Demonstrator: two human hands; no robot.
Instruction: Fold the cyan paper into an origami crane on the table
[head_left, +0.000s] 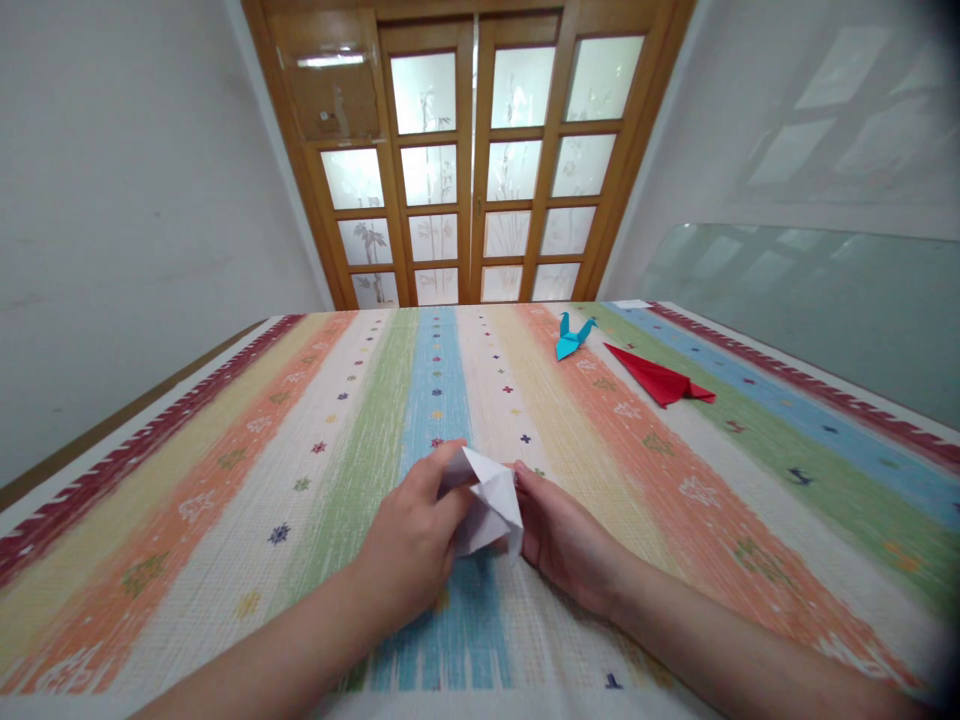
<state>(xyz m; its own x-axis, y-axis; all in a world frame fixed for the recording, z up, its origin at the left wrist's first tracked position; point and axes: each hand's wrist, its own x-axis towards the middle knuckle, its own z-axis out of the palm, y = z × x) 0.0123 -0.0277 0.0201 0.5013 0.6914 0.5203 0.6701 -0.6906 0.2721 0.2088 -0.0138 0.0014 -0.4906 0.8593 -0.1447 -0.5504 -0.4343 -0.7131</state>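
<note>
While your left hand (pixel 420 525) pinches the folded white paper (pixel 495 500) — above the striped cloth (pixel 315 440) — your right hand (pixel 566 538), fingers curled, grasps its opposite edge.

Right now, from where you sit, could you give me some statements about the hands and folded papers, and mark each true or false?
1. The left hand holds a white folded paper. True.
2. The right hand grips the red paper plane. False: that plane lies on the striped tablecloth, apart from both hands.
3. The blue origami crane lies left of the red paper plane. True.
4. The tablecloth is one plain colour. False: it has stripes of several colours.
</note>
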